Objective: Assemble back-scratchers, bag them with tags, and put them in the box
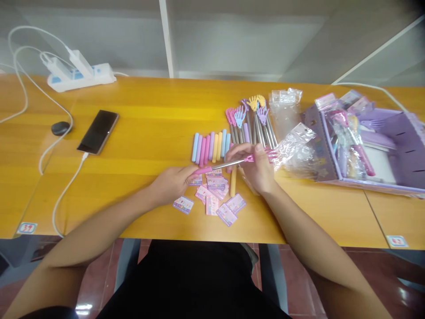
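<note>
A pink back scratcher (229, 164) with a metal rod lies slanted across both my hands above the table. My left hand (174, 184) is closed round its pink handle end. My right hand (257, 168) grips it near the pink claw head, the thumb on top and the fingers curled. Under and in front of the hands lie several printed cards (212, 204) and a yellow handle tube (233, 182). Just beyond are coloured handle tubes (210, 147) in a row. Metal rods with claw heads (254, 119) in pink, blue, purple and yellow lie behind.
Clear plastic bags (288, 110) lie right of the rods. A purple box (403, 150) at the right holds bagged back scratchers. On the left are a phone (98, 132) on a charging cable, a black mouse-like object (60, 128) and a white power strip (81, 79).
</note>
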Demonstrator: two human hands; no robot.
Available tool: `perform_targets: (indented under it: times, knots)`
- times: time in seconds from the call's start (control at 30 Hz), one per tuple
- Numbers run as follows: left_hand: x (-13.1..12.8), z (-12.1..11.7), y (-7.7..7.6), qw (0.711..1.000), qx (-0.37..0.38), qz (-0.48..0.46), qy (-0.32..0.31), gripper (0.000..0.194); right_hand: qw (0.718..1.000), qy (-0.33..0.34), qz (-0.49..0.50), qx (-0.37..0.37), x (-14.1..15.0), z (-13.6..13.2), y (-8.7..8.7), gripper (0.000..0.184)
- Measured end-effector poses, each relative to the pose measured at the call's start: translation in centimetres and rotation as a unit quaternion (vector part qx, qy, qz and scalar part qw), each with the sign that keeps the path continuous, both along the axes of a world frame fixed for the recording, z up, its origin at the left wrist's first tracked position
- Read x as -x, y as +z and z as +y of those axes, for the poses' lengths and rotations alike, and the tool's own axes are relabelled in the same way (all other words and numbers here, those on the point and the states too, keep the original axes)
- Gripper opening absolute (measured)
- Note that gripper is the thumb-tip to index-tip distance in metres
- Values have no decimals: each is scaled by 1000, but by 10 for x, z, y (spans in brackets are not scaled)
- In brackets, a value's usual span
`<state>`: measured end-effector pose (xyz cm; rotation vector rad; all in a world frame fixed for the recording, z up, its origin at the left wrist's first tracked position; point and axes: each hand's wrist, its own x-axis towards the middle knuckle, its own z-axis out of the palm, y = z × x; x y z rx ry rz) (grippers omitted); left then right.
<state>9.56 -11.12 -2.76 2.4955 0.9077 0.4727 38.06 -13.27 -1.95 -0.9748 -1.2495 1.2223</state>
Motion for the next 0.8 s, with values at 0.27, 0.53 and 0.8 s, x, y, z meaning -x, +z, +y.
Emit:
perform_targets:
  times: [0.27,0.53,0.8]
  knots:
    - [4,15,13,999,18,-36,8,33,995,-86,-37,-22,-19,7,-1,39]
    - [6,18,15,983,22,-162,86,14,994,-83,-77,9,-21,9,-7,36]
    - [7,15,13,970,-33,-202,131,25,979,-91,-179,-31,-17,4,-10,42]
